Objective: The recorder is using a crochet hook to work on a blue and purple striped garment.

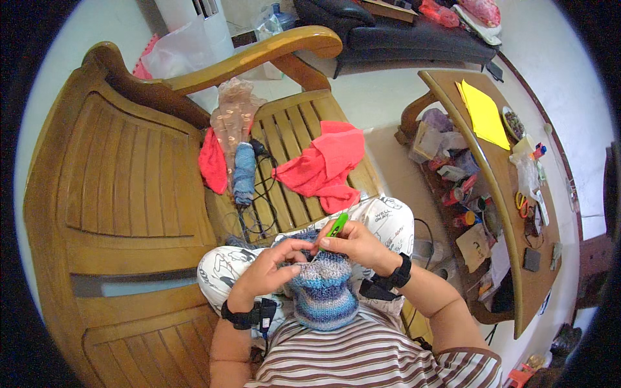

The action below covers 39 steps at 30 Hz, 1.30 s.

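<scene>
A tube-shaped knitted piece (326, 305) in blue, grey and white bands rests in my lap against a striped shirt. My left hand (271, 269) grips its upper left edge, the thumb on the knit and the fingers curled over the rim. Between the fingers of my right hand (356, 244) is a green-handled crochet hook (338, 224), held slantwise over the upper edge of the knit. A thin metal shaft shows near the left fingertips; its tip is too small to make out. Behind the fingers, part of the darker knit is hidden.
On the slatted wooden bench (291, 116) lie a blue yarn skein (244, 173), a red cloth (322, 165), a sheer bag (235, 109) and a black cable (275, 203). A wooden table (490, 194) at the right carries yellow sheets (482, 115) and scissors (521, 203); its lower shelf is cluttered.
</scene>
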### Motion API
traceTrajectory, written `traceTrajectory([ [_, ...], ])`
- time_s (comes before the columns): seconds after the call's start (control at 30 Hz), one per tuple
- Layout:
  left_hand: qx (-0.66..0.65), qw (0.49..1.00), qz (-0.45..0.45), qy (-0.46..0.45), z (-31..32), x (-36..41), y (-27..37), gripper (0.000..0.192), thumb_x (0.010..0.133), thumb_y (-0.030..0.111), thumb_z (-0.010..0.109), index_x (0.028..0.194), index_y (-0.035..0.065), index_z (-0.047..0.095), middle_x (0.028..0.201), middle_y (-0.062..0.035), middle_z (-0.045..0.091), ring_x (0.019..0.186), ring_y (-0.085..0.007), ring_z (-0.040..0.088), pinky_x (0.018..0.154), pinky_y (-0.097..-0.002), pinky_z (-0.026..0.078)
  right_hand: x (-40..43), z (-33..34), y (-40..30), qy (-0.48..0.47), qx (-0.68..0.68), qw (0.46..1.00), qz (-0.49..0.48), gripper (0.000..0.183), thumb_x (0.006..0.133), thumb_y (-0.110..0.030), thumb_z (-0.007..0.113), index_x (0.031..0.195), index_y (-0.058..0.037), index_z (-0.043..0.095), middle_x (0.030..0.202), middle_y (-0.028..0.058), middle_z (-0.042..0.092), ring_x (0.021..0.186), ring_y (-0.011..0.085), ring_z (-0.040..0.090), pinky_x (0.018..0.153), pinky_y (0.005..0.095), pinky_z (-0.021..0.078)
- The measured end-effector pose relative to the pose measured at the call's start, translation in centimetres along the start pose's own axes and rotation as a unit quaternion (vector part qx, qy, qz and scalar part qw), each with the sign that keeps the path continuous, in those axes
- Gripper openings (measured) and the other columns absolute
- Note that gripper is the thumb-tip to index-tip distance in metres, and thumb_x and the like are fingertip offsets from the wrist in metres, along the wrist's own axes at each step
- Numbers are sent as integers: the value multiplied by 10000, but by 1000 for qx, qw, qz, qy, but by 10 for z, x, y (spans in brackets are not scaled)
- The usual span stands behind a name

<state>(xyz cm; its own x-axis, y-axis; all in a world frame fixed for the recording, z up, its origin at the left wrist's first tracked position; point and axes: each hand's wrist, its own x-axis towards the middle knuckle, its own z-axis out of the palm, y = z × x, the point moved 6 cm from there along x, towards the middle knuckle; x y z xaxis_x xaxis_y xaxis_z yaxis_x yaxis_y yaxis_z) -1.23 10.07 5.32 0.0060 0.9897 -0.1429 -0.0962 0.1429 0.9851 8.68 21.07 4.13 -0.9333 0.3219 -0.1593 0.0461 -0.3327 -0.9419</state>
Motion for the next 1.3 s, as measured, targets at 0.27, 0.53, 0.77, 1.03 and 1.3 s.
traceTrajectory([
  [0.27,206,970,75,103,-23,9,14,189,755,40,498,917,33,596,791,-57,539,739,-151,515,688,-259,405,1,5,7,-71,13,997,26,190,870,-188,531,925,-10,572,895,91,629,885,152,580,818,268,430],
  [0.53,375,907,50,184,-48,13,10,190,753,22,480,918,20,575,853,-87,555,844,-207,544,675,-290,422,8,12,13,-72,126,989,5,174,873,-174,516,933,-15,552,916,145,624,895,215,595,820,313,450],
  [0.77,-152,965,124,171,-43,-9,8,661,724,70,520,1332,83,260,1296,-113,373,1079,-241,462,760,-312,457,10,14,12,-74,125,989,0,167,876,-170,511,940,-20,549,912,139,623,910,217,591,825,319,449],
  [1.03,-119,963,202,134,-27,13,-3,514,851,376,491,1261,84,388,1250,-132,420,1062,-251,480,844,-355,413,10,22,7,-84,86,993,8,194,888,-194,501,951,-34,592,899,51,631,835,104,562,762,244,441],
  [1.3,-174,972,90,126,-24,-6,-11,365,861,403,468,1018,100,597,1143,-149,511,915,-212,546,841,-352,393,2,4,12,29,42,999,9,167,861,-165,543,951,-39,605,876,11,616,826,86,542,763,226,425],
])
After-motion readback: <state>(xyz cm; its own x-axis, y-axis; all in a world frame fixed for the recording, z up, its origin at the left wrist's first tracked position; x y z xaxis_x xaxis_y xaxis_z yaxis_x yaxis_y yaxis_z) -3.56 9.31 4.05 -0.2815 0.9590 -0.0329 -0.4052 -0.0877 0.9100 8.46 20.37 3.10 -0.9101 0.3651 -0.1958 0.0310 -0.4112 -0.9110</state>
